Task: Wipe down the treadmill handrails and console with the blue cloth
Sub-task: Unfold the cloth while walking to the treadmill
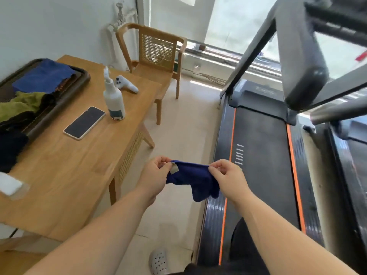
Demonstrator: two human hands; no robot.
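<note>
both hands, left hand (156, 171) and right hand (228, 175), pinch the top edge of a blue cloth (193, 180) stretched between them, above the floor between the tabletop (65, 175) and the treadmill (262, 155).

Blue cloth (193, 180) bunched, drooping (pale tag at corner); treadmill handrail (303, 66) angled, grey.

The blue cloth (193, 180) feels soft and matt, the table (79, 167) at nine o'clock is smooth wood, the treadmill (262, 147) glossy black plastic.
</note>
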